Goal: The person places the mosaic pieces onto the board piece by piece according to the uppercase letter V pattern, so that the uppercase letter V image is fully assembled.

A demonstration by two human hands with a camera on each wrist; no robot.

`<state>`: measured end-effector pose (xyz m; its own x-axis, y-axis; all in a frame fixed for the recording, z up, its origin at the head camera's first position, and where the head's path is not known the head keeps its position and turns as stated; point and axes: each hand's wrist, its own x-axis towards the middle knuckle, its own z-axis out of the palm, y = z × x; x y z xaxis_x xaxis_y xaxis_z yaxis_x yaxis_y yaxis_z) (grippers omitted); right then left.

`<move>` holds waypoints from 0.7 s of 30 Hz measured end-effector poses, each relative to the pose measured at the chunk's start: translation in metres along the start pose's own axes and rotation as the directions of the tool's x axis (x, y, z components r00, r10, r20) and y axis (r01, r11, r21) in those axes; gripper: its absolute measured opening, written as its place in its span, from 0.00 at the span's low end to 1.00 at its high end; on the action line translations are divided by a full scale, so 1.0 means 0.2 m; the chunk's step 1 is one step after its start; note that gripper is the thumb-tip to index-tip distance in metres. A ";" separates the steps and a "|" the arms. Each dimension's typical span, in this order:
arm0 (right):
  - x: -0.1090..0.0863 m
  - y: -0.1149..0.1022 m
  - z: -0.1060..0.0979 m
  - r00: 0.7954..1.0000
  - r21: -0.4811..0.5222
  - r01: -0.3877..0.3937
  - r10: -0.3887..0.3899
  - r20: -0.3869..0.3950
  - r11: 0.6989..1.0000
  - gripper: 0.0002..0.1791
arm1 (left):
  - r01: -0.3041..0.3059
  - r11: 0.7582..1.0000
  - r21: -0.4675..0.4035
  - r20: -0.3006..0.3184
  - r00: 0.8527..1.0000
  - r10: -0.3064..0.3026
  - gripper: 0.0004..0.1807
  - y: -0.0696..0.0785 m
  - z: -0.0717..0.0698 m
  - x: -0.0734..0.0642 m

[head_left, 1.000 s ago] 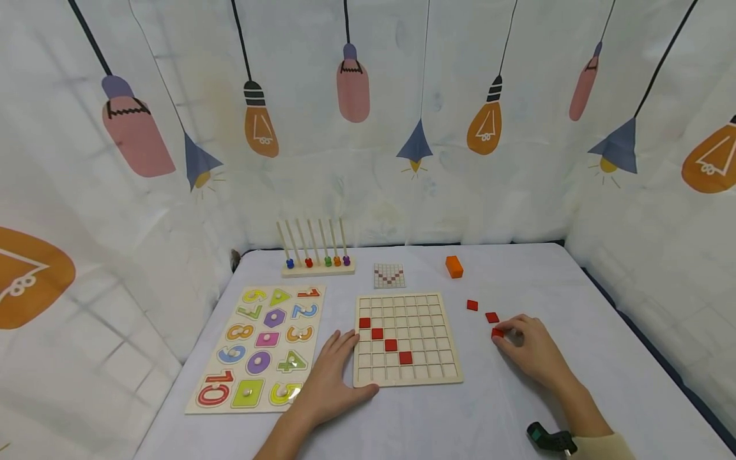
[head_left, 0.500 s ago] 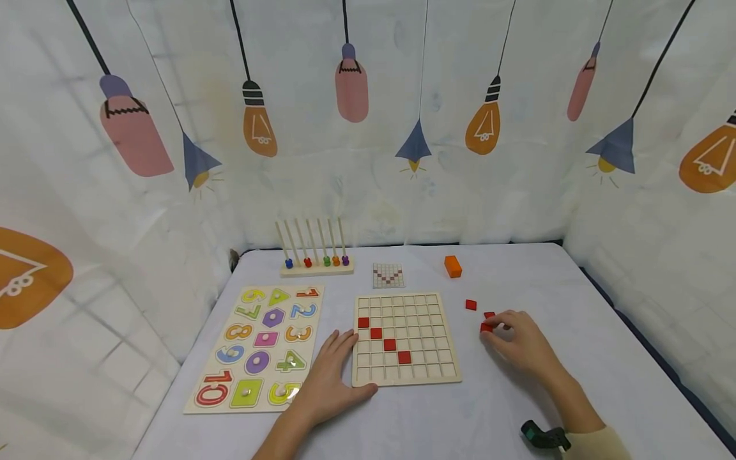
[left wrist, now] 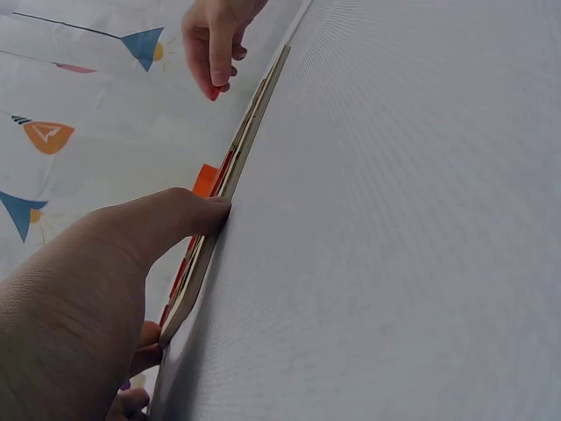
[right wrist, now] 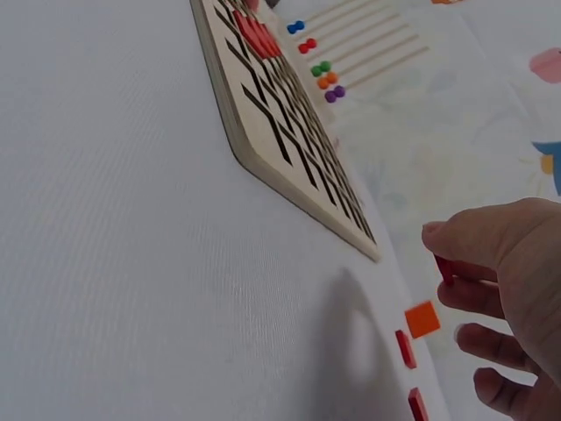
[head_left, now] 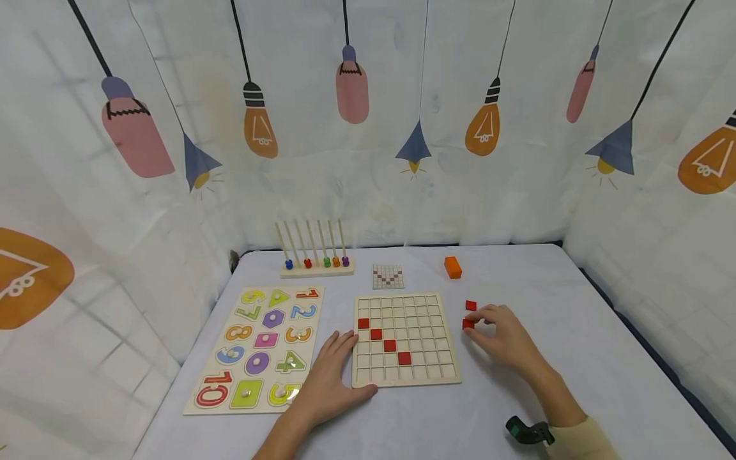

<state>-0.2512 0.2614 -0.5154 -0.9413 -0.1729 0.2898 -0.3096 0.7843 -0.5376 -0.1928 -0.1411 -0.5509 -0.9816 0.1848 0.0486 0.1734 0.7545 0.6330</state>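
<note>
A wooden grid board (head_left: 428,377) lies flat on the table, with several red square tiles (head_left: 390,345) set in its cells in a slanting row. My left hand (head_left: 329,377) rests at its near left corner, fairly straight fingers touching the left edge and the thumb (left wrist: 206,210) pressing the front edge. To the board's right, my right hand (head_left: 506,335) pinches a red square tile (right wrist: 445,270) between thumb and fingers, raised over the table. Two loose red tiles (right wrist: 405,349) lie on the cloth; in the head view the hand hides one of them.
A number and shape puzzle board (head_left: 266,358) lies left of the grid board. Behind stand a peg abacus (head_left: 318,271) with coloured beads, a small pattern card (head_left: 388,276) and an orange block (head_left: 452,267). A white cloth covers the table.
My right hand has moved left toward the grid board with the red tile pinched in it, passing the loose tiles. My left hand has stayed at the board's corner.
</note>
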 end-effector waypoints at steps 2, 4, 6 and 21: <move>0.01 -0.01 0.02 1.000 0.008 0.013 -0.013 0.001 1.000 0.11 | 0.001 1.000 -0.002 0.000 1.000 -0.001 0.63 0.00 0.00 0.00; 0.01 -0.03 0.03 1.000 0.017 0.015 -0.016 0.006 1.000 0.12 | 0.001 1.000 -0.004 0.002 1.000 -0.001 0.63 0.00 0.00 0.00; 0.02 -0.05 0.05 1.000 0.029 0.017 -0.017 0.020 0.999 0.13 | 0.000 1.000 -0.005 0.001 1.000 0.000 0.63 0.00 0.00 0.00; 0.07 -0.19 0.18 0.990 0.115 0.036 -0.051 0.129 0.993 0.12 | -0.004 1.000 -0.002 -0.001 1.000 0.004 0.63 0.00 0.00 0.00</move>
<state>-0.2573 0.2071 -0.5194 -0.9337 -0.2885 0.2120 -0.3569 0.7037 -0.6144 -0.1928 -0.1413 -0.5508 -0.9809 0.1874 0.0520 0.1774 0.7527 0.6340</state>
